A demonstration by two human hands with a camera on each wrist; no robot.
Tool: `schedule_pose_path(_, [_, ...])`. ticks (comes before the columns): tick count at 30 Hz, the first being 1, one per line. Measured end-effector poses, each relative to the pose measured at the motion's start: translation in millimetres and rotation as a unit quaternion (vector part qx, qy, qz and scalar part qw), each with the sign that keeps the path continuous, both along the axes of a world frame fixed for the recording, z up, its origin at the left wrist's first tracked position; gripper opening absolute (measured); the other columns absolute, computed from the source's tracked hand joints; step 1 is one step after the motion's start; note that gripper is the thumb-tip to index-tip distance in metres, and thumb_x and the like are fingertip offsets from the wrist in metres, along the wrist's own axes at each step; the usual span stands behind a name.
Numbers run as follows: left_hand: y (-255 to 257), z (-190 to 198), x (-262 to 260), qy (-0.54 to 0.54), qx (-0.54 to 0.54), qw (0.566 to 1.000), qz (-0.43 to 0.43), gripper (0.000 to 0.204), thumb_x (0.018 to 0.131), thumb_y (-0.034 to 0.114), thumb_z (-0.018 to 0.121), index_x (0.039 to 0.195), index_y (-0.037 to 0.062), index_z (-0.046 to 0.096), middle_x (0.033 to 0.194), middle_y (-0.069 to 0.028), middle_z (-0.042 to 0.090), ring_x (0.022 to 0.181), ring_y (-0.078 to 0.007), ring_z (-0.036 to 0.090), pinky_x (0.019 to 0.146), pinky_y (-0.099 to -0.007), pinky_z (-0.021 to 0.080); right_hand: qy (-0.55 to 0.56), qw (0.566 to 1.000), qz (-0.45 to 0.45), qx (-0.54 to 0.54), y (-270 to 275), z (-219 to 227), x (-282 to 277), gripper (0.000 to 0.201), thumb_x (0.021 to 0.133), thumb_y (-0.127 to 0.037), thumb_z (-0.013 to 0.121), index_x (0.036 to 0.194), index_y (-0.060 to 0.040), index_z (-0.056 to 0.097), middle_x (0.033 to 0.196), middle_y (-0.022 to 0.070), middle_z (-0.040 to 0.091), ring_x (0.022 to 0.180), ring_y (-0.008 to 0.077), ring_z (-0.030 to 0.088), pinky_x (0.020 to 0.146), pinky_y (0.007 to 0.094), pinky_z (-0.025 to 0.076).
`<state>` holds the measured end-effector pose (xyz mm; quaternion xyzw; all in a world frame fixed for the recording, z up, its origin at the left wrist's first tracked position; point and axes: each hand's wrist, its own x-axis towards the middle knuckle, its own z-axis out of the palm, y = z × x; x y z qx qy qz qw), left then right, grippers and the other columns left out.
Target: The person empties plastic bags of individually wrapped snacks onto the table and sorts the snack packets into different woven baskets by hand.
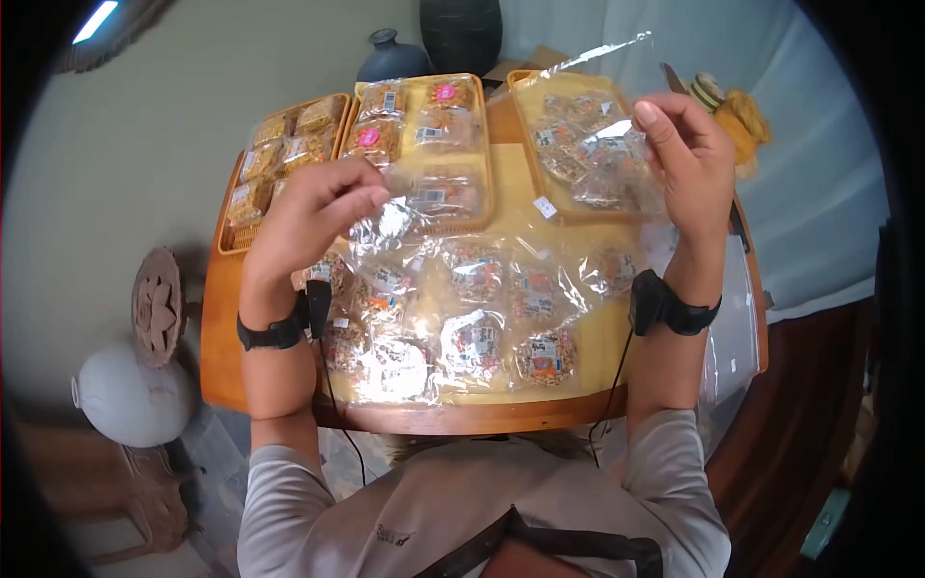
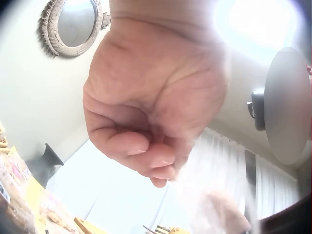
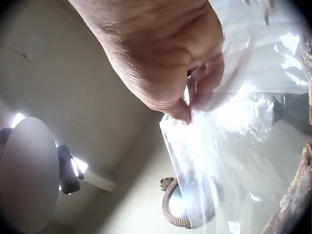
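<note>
Three baskets hold wrapped packets at the table's far edge: left basket, middle basket, right basket; more packets line the near edge; between the hands, above the table, stretches the film, clear, creased, glinting; left hand, fingers curled, and right hand each pinch it.

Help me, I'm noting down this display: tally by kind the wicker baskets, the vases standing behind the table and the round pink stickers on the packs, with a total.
Wicker baskets: 3
Vases: 2
Round pink stickers: 2
Total: 7
</note>
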<state>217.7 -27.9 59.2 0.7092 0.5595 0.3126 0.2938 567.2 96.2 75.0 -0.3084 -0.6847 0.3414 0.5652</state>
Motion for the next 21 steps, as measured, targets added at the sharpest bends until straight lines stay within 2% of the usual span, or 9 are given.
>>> schedule_pose_path(2, [1, 0, -4, -0.077, 0.052, 0.991, 0.097, 0.018, 0.097, 0.019, 0.067, 0.09, 0.0018, 0.068, 0.07, 0.0035, 0.057, 0.062, -0.0058, 0.05, 0.056, -0.0235, 0.041, 0.025, 0.999, 0.006, 0.019, 4, -1, 4, 0.017, 0.096, -0.017, 0.072, 0.1, 0.0002, 0.071, 0.077, -0.0015, 0.065, 0.064, 0.0031, 0.051, 0.057, 0.0187, 0.041])
schedule_pose_path(4, [7, -6, -14, -0.114, 0.101, 0.983, 0.102, 0.017, 0.099, 0.018, 0.065, 0.094, 0.0024, 0.068, 0.071, 0.0053, 0.057, 0.06, -0.0042, 0.049, 0.054, -0.0212, 0.039, 0.032, 0.999, -0.04, -0.017, 4, -1, 6, 0.017, 0.097, -0.017, 0.07, 0.1, -0.0001, 0.07, 0.077, -0.0014, 0.064, 0.062, 0.0018, 0.049, 0.054, 0.0183, 0.039])
schedule_pose_path(6, [9, -2, -15, -0.358, 0.144, 0.912, 0.141, 0.025, 0.1, 0.025, 0.065, 0.108, 0.0008, 0.065, 0.08, 0.0012, 0.063, 0.066, -0.0071, 0.058, 0.057, -0.0219, 0.046, 0.1, 0.995, 0.003, -0.015, 13, -7, 5, 0.017, 0.099, -0.017, 0.067, 0.101, -0.0004, 0.068, 0.078, -0.0001, 0.064, 0.059, 0.0018, 0.05, 0.05, 0.0178, 0.037])
schedule_pose_path(7, [7, 0, -15, -0.487, 0.119, 0.865, -0.003, 0.048, 0.099, 0.034, 0.067, 0.129, -0.0009, 0.056, 0.097, -0.006, 0.069, 0.083, -0.0141, 0.068, 0.071, -0.0271, 0.056, 0.162, 0.986, -0.014, -0.04, 13, -6, 2, 0.016, 0.099, -0.017, 0.067, 0.101, -0.0005, 0.067, 0.079, 0.0006, 0.064, 0.059, 0.0025, 0.051, 0.049, 0.0178, 0.037])
schedule_pose_path(12, [2, 3, -3, -0.423, -0.016, 0.899, -0.11, 0.071, 0.093, 0.04, 0.073, 0.144, -0.0014, 0.044, 0.115, -0.0134, 0.07, 0.108, -0.024, 0.069, 0.093, -0.0362, 0.055, 0.319, 0.944, -0.046, -0.064, 26, -17, -8, 0.012, 0.099, -0.015, 0.066, 0.098, -0.0036, 0.063, 0.08, 0.0018, 0.064, 0.059, 0.0053, 0.055, 0.047, 0.0181, 0.038])
schedule_pose_path(13, [-4, 7, 6, -0.356, 0.011, 0.934, -0.024, 0.053, 0.093, 0.031, 0.074, 0.132, -0.0007, 0.057, 0.102, -0.0074, 0.07, 0.094, -0.0163, 0.068, 0.084, -0.0307, 0.055, 0.311, 0.947, -0.039, -0.073, 22, -15, -11, 0.011, 0.099, -0.015, 0.066, 0.097, -0.0047, 0.062, 0.08, 0.0015, 0.064, 0.06, 0.0054, 0.055, 0.047, 0.0182, 0.039])
schedule_pose_path(16, [5, 1, -2, -0.239, 0.073, 0.967, 0.042, 0.027, 0.096, 0.021, 0.071, 0.112, -0.0001, 0.068, 0.085, 0.0003, 0.065, 0.078, -0.0074, 0.06, 0.071, -0.0239, 0.05, 0.312, 0.947, -0.038, -0.062, 19, -15, -13, 0.012, 0.1, -0.016, 0.065, 0.096, -0.0048, 0.062, 0.08, 0.0009, 0.064, 0.059, 0.0055, 0.055, 0.048, 0.0189, 0.039])
schedule_pose_path(17, [5, -3, 4, -0.253, 0.098, 0.954, 0.13, 0.016, 0.099, 0.015, 0.066, 0.096, 0.0001, 0.07, 0.076, 0.0055, 0.057, 0.068, -0.0031, 0.049, 0.061, -0.0206, 0.04, 0.309, 0.948, -0.035, -0.062, 18, -15, -12, 0.012, 0.1, -0.016, 0.065, 0.096, -0.0048, 0.062, 0.08, 0.0009, 0.064, 0.059, 0.0055, 0.055, 0.048, 0.0189, 0.039])
schedule_pose_path(21, [6, -2, -17, -0.267, 0.135, 0.947, 0.113, 0.014, 0.1, 0.014, 0.064, 0.098, 0.0011, 0.069, 0.077, 0.0047, 0.059, 0.067, -0.0026, 0.049, 0.058, -0.019, 0.038, 0.212, 0.973, 0.037, -0.084, 22, -13, 9, 0.019, 0.1, -0.021, 0.065, 0.104, -0.0024, 0.063, 0.082, 0.0017, 0.065, 0.064, 0.0067, 0.058, 0.053, 0.0197, 0.043])
